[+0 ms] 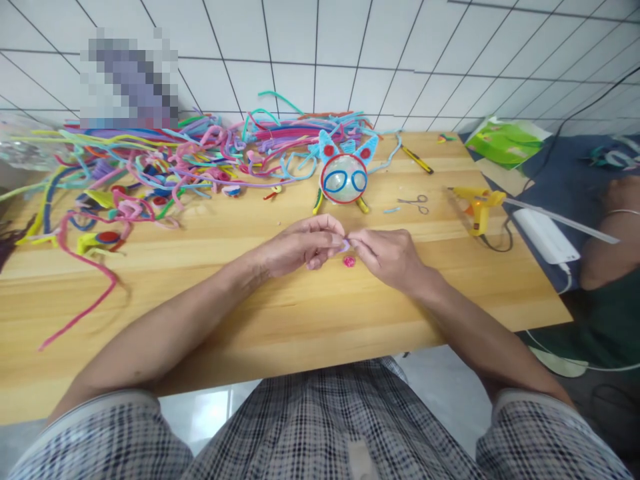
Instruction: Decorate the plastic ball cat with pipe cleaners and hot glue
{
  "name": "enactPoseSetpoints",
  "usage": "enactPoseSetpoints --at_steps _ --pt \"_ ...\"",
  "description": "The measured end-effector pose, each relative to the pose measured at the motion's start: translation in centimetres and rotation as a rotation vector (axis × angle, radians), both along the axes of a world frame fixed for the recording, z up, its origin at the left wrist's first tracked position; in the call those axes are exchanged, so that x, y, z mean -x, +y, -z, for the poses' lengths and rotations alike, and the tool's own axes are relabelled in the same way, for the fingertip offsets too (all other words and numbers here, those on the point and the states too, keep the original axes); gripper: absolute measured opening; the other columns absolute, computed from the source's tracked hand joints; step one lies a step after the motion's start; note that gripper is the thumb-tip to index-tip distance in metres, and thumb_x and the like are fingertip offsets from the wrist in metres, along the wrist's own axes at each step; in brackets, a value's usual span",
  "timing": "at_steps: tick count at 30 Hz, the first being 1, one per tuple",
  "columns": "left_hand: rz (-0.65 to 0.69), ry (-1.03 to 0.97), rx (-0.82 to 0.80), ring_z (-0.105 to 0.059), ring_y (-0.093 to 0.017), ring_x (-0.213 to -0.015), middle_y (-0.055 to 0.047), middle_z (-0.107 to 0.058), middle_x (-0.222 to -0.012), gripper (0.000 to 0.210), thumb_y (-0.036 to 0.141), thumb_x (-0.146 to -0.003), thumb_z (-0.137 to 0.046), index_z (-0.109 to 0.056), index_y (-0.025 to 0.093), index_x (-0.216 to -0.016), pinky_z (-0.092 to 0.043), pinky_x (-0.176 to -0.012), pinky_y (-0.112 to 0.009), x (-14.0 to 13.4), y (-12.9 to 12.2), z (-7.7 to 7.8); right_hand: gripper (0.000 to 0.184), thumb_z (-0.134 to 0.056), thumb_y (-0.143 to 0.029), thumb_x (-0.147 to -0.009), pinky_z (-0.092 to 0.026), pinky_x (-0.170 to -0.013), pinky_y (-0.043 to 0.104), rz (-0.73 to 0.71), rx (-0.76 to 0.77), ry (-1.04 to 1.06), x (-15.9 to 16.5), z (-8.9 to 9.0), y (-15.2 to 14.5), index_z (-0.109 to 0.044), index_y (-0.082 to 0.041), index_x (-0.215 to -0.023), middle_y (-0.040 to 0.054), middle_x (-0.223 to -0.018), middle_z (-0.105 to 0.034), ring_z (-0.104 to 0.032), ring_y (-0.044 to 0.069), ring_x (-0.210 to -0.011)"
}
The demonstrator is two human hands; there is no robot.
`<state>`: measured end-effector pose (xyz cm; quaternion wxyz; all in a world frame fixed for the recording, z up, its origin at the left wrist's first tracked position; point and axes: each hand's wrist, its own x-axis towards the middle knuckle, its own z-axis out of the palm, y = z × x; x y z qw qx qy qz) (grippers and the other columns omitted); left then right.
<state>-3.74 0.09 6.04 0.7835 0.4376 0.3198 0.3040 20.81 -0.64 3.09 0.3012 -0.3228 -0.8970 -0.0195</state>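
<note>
Purple strip (345, 247): curving between the two hands, just above the wooden table (280, 327), mostly hiding behind fingertips
Left hand (300, 248): thumb and forefinger are pinching one end, the other fingers curling loosely below
Right hand (389, 257): thumb and forefinger are pressing together on the other end, the rest folding in
Pink bit (349, 262): sitting on the wood just below the fingertips
Writing: the green packet (507, 143) is showing pale patches, way too blurry for me to read; same with the white box (546, 237)
Eared ball figure (345, 181): standing right past the hands, wearing blue loops like glasses inside a red ring
Scissors (419, 203): lying beyond the right hand, a blue scrap (392, 210) resting beside them
Yellow cutter (417, 160): lying farther back
Glue gun (480, 212): resting near the right edge, its clear stick (565, 220) poking out over the side
Fuzzy stems (210, 157): tangling all over the back left, one pink stem (93, 303) trailing forward
Co-worker's arm (607, 257): showing at far right
</note>
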Motion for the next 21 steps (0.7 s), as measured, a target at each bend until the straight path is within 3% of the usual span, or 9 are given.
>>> enactPoseSetpoints --at_steps 7,13,17,19,21 --pt "-0.232 -0.102 0.110 -0.026 -0.002 -0.041 0.012 -0.048 -0.056 0.027 0.018 -0.071 -0.084 -0.065 0.019 -0.090 -0.022 -0.044 -0.016 -1.3 -1.4 0.8 0.021 -0.060 -0.014 -0.111 -0.047 -0.061 0.026 -0.141 -0.064 0.023 -0.1 0.0 0.1 -0.079 -0.021 -0.113 -0.0024 -0.075 -0.082 -0.075 0.013 -0.065" --pt "-0.407 -0.141 0.148 -0.022 -0.004 -0.041 0.015 -0.032 -0.052 0.021 0.013 -0.076 -0.078 -0.060 0.021 -0.084 -0.024 -0.043 -0.017 -1.7 -1.4 1.4 0.022 -0.058 -0.017 -0.114 -0.053 -0.061 0.026 -0.184 -0.006 0.115 -1.3 2.1 -0.4 -0.079 -0.023 -0.118 -0.0031 -0.078 -0.084 -0.074 0.013 -0.060" --pt "-0.430 -0.140 0.112 -0.033 -0.005 -0.043 0.013 -0.046 -0.058 0.027 0.022 -0.080 -0.086 -0.065 0.020 -0.098 -0.032 -0.045 -0.018 -1.6 -0.8 2.0 0.023 -0.059 -0.014 -0.113 -0.058 -0.068 0.025 -0.117 0.020 0.120 -1.9 2.7 -0.6 -0.080 -0.023 -0.116 -0.0009 -0.089 -0.089 -0.080 0.014 -0.069" --pt "-0.418 -0.088 0.068 -0.041 -0.005 -0.046 0.009 -0.059 -0.071 0.038 0.032 -0.082 -0.092 -0.067 0.020 -0.108 -0.035 -0.047 -0.019 -1.4 -0.5 2.6 0.022 -0.059 -0.015 -0.114 -0.057 -0.068 0.025 -0.047 -0.008 0.113 -2.0 2.5 -0.3 -0.080 -0.024 -0.114 -0.0004 -0.090 -0.089 -0.080 0.014 -0.070" --pt "-0.389 0.036 -0.077 -0.047 -0.006 -0.052 0.003 -0.069 -0.089 0.041 0.040 -0.084 -0.094 -0.070 0.021 -0.112 -0.038 -0.051 -0.021 -1.3 -0.4 3.5 0.021 -0.060 -0.016 -0.113 -0.057 -0.067 0.025 -0.003 -0.019 0.115 -2.1 2.3 -0.1 -0.081 -0.023 -0.113 -0.0001 -0.088 -0.089 -0.079 0.014 -0.068"
